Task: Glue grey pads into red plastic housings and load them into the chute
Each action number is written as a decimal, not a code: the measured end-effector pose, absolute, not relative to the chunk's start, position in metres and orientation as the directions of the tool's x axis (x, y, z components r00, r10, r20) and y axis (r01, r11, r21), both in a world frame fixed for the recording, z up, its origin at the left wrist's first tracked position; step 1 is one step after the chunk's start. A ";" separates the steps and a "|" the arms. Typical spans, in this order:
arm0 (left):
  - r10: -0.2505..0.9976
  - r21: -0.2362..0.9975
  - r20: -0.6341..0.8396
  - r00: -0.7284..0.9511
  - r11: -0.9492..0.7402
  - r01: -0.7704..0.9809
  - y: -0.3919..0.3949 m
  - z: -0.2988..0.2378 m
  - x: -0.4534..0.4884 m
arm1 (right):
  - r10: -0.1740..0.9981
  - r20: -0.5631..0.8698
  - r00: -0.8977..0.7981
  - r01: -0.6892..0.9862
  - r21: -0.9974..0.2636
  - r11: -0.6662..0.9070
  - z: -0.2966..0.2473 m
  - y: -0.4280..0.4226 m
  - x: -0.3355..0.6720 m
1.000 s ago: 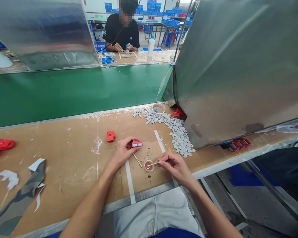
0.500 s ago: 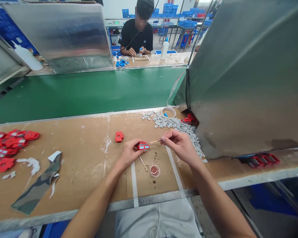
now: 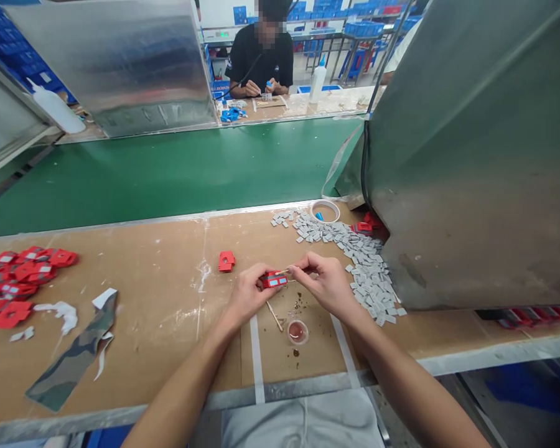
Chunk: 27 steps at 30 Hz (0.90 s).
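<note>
My left hand (image 3: pixel 249 291) is closed on a small red plastic toy-like part (image 3: pixel 274 280) with pale window-like patches on its side. Pinched in my right hand (image 3: pixel 324 280) is a thin wooden stick (image 3: pixel 282 272), whose tip is at the top of the red part. Whether the tip touches it I cannot tell. Below my hands stands a small clear cup (image 3: pixel 297 332) with reddish-brown liquid. A second stick (image 3: pixel 275 315) lies on the cardboard beside the cup. Just left of my left hand sits another red part (image 3: pixel 226 261).
Many small grey pieces (image 3: pixel 368 274) spread out at right, beside a tape roll (image 3: pixel 325 211) and a large metal panel (image 3: pixel 476 174). Red parts (image 3: pixel 23 274) are heaped at left near a camouflage strip (image 3: pixel 77 348). Across the green belt (image 3: pixel 191 168) a person (image 3: pixel 261 59) works.
My right hand has moved left, bringing the stick's tip from beside the red part to its top. My left hand still holds the part. The camera view has shifted slightly.
</note>
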<state>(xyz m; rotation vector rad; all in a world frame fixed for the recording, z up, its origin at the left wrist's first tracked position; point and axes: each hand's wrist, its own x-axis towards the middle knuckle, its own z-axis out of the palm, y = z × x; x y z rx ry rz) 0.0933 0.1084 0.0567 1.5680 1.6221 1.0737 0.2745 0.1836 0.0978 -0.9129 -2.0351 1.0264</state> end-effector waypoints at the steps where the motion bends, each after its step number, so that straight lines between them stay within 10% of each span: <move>1: 0.991 0.873 0.104 -0.088 -0.049 0.485 0.108 0.057 0.093 | 0.810 0.246 -0.532 0.284 -0.850 0.444 0.098 0.183 0.274; 27: 0.994 0.938 0.076 -0.074 -0.046 0.345 0.110 0.054 0.087 | 0.848 0.258 -0.463 0.240 -0.884 0.400 0.114 0.176 0.301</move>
